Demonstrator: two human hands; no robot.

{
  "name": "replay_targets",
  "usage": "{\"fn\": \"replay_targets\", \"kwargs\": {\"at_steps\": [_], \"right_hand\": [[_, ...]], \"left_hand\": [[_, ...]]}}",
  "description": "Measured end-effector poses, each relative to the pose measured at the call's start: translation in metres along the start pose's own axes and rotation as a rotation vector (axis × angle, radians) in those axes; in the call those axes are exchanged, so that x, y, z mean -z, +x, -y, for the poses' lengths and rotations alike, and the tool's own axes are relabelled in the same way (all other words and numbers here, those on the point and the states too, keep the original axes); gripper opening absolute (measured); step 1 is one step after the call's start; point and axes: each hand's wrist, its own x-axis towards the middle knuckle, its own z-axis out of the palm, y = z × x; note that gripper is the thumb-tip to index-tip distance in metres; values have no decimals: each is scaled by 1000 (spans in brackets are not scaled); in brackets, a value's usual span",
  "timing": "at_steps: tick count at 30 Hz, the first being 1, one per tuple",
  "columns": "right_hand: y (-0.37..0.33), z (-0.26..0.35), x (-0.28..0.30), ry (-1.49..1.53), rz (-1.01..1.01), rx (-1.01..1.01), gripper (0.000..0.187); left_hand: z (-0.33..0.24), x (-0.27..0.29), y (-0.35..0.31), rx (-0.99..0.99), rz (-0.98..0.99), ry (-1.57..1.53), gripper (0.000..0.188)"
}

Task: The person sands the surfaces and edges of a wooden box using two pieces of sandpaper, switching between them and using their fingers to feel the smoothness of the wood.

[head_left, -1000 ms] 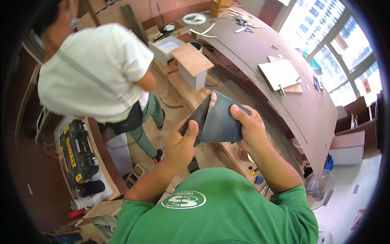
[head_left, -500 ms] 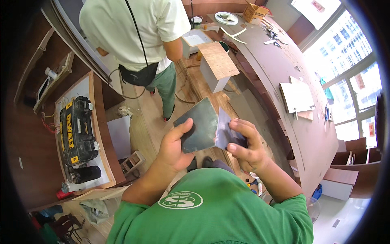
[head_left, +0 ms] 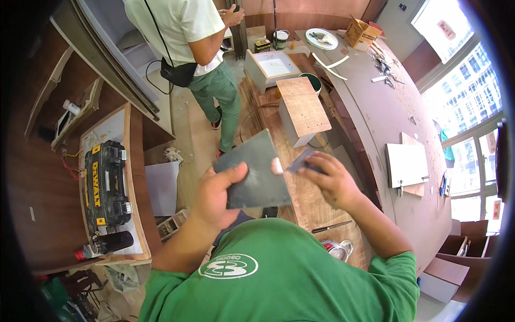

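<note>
My left hand (head_left: 212, 196) clamped on dark square plate (head_left: 260, 180), thumb across its face; plate held up on my side of plywood-topped box (head_left: 304, 104); my right hand (head_left: 333, 180) pinching thin dark piece (head_left: 301, 159), likewise nearer me than box; black toolbox (head_left: 107, 182) well left of box

The bare left forearm (head_left: 179, 247) slants up and rightward to the bare left hand (head_left: 212, 196), whose thumb (head_left: 233, 173) stretches rightward across its grip. The bare right forearm (head_left: 378, 222) slants up and leftward to the bare right hand (head_left: 333, 183), its bent fingers (head_left: 323, 162) pinching, pointed left. The hands are near each other, not touching.
</note>
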Motion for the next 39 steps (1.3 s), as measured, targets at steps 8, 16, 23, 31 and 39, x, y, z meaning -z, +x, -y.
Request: {"fn": "replay_targets", "kwargs": {"at_steps": [8,16,23,31,39], "right_hand": [[80,-44,38,522,-227,-275,43],[262,-34,76,-254,0,154,46],[364,-35,66,-409,152,82,36],[404,-52,63,-405,181,49,35],[396,-70,75,-445,95,52,37]], "left_hand": [[-68,34,107,-13,39,23,51],[-198,77,201,184,206,145,47],[-286,93,279,344,400,211,48],[-315,96,328,423,438,216,51],[-315,77,347,389,440,277,45]]}}
